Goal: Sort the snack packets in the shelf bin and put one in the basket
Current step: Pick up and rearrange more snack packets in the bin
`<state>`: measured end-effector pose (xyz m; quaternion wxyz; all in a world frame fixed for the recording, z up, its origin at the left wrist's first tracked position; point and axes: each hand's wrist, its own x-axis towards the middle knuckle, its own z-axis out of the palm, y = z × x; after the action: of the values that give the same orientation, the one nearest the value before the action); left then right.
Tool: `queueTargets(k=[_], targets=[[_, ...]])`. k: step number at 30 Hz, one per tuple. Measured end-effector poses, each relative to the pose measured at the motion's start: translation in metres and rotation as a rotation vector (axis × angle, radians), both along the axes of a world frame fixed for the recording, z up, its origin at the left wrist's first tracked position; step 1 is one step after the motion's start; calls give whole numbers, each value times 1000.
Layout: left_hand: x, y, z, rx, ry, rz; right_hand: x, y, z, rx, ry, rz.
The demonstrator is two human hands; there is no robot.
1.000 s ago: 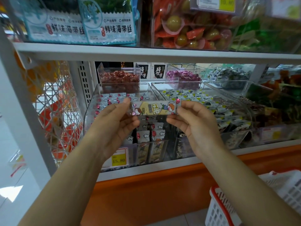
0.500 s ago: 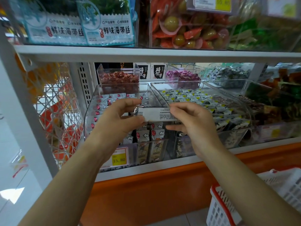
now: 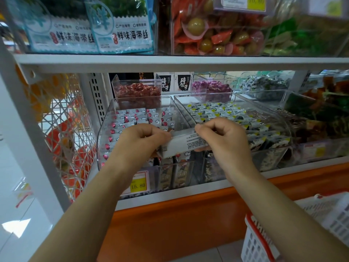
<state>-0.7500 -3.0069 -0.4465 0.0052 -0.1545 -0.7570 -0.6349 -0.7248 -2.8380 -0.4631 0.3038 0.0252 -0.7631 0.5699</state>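
Both hands close on one snack: the left hand (image 3: 143, 142) and the right hand (image 3: 226, 142) each pinch an end of a long, flat white foil snack packet (image 3: 188, 143), thumbs under it and fingers curled over its top edge. A second ago the packet was level and showed its yellow cartoon front. It is now turned over, with the plain back and its block of small black print facing the camera. It also sits lower, the left end dipping, and the knuckles are rolled forward over it.

The packet spans the gap between the two hands. It hangs just above the front half of the clear plastic shelf bin (image 3: 104, 137), over the rows of white packets with red dots and cloud prints (image 3: 136, 118) lying inside. More packets stand upright against the bin's front wall (image 3: 181, 174), directly below the held one. A yellow price tag (image 3: 138, 185) is fixed low on the bin's front.

The turn to the printed side suggests a label check, with sorting still in hand and no packet yet picked for purchase. The white plastic basket with a red rim (image 3: 253, 241) is well below the bin and off to its right, apart from both hands. From this angle its contents cannot be made out.
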Motion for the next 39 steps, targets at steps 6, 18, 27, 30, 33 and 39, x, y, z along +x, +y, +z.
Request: queueTargets(k=[6,18,27,30,33,39], targets=[[-3,-2,-2,23,-3,50,1,-2,1,-19,-12,39],[2,2,-4,-230,198,-79,-2,10,3,-359,-120,54],[-7,6,-9,-26,97,-48,-3,14,1,-174,-49,241],[-9,10,-10,-6,131,7,-2,15,2,-129,-9,124],[-19,8,-12,-136,263,161,-5,24,3,-311,19,17],[-35,16,-23,-504,464,154,-10,31,0,-435,18,-35]])
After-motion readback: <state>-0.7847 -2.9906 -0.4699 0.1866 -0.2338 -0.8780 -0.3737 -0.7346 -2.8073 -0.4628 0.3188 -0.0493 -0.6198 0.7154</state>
